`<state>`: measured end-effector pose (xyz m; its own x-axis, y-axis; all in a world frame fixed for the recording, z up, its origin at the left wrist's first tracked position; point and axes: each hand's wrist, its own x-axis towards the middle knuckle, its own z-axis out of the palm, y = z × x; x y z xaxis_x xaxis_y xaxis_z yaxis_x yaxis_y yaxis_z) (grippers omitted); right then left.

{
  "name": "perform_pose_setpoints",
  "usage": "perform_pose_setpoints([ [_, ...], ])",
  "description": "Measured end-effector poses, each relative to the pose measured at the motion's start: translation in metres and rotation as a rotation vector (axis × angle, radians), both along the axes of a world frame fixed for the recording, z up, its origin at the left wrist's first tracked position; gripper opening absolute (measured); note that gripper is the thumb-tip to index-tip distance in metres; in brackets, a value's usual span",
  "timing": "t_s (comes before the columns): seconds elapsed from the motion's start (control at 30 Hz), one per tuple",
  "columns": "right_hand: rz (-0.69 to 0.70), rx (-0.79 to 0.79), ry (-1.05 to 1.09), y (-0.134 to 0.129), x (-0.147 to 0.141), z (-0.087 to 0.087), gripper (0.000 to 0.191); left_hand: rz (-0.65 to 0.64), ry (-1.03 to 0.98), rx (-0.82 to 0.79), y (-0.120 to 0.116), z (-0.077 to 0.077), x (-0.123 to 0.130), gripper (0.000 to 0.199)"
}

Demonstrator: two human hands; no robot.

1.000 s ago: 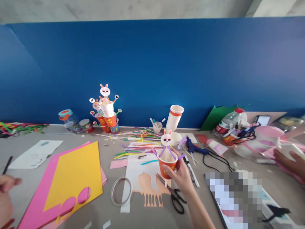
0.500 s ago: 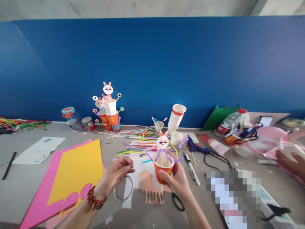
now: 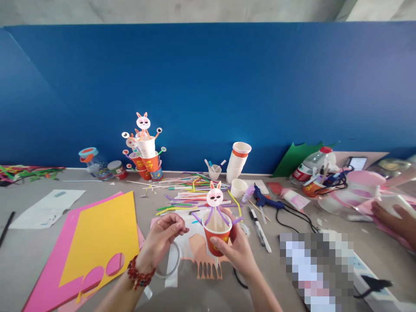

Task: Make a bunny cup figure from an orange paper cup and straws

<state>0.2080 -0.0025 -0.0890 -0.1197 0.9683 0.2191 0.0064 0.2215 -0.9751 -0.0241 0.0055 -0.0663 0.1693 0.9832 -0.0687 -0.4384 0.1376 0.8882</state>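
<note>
My right hand [image 3: 238,247] grips an orange-red paper cup [image 3: 216,248] by its side, over the table. A paper rabbit head [image 3: 215,197] stands up out of the cup, with purple straw limbs [image 3: 224,216] sticking out at its rim. A white straw end shows below the cup's base. My left hand [image 3: 165,236], with red beads at the wrist, hovers left of the cup with fingers curled together; whatever they may hold is too small to see. Under it lies a roll of tape [image 3: 177,260]. Cut orange paper [image 3: 198,249] lies beneath the cup.
Similar rabbit cups [image 3: 147,149] stand stacked at the back left. Yellow paper [image 3: 104,234] on pink sheets lies left. Drinking straws [image 3: 185,193], stacked cups [image 3: 239,160], a glue gun [image 3: 264,197] and markers [image 3: 260,229] lie ahead. Another person's hand [image 3: 391,221] is at far right.
The cup in my right hand has come slightly left and down. My left hand has shifted a little right, nearer the cup, fingers still curled. The view has turned slightly.
</note>
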Motion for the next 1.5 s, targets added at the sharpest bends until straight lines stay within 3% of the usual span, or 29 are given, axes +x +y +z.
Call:
perform_pose_setpoints([
  [0.23, 0.018, -0.033, 0.053, -0.001, -0.001, -0.001, 0.078, 0.022, -0.062, 0.04, -0.001, 0.0, -0.014, 0.016],
  [0.47, 0.026, -0.027, 0.045, -0.002, -0.001, -0.001, 0.078, 0.023, -0.045, 0.12, -0.003, -0.014, -0.021, 0.013],
  [0.83, 0.033, -0.034, 0.062, -0.006, -0.003, -0.004, 0.083, 0.089, -0.075, 0.227, -0.007, -0.009, 0.0, 0.017],
  [0.97, 0.034, -0.056, 0.081, -0.007, -0.004, -0.003, 0.084, 0.162, -0.059, 0.205, -0.006, -0.009, 0.0, 0.03],
  [1.1, 0.031, -0.062, 0.066, -0.008, -0.004, -0.003, 0.084, 0.333, 0.113, 0.201, -0.004, -0.006, -0.009, 0.044],
  [1.2, 0.033, -0.062, 0.073, -0.007, -0.003, -0.004, 0.084, 0.466, 0.366, 0.302, 0.004, -0.001, -0.032, 0.041],
  [1.27, 0.038, -0.065, 0.086, -0.007, -0.003, -0.004, 0.084, 0.508, 0.736, 0.381, 0.012, 0.002, -0.053, 0.025],
  [1.3, 0.039, -0.067, 0.093, -0.007, -0.003, -0.004, 0.083, 0.534, 0.951, 0.425, 0.016, 0.002, -0.064, 0.029],
  [1.37, 0.039, -0.071, 0.106, -0.007, -0.004, -0.003, 0.083, 0.599, 1.265, 0.487, 0.022, -0.001, -0.079, 0.057],
  [1.43, 0.047, -0.082, 0.12, -0.008, -0.007, 0.0, 0.083, 0.601, 1.335, 0.513, 0.022, -0.008, -0.083, 0.052],
  [1.5, 0.066, -0.094, 0.135, -0.008, -0.01, 0.003, 0.083, 0.518, 1.213, 0.471, 0.016, -0.014, -0.074, 0.035],
])
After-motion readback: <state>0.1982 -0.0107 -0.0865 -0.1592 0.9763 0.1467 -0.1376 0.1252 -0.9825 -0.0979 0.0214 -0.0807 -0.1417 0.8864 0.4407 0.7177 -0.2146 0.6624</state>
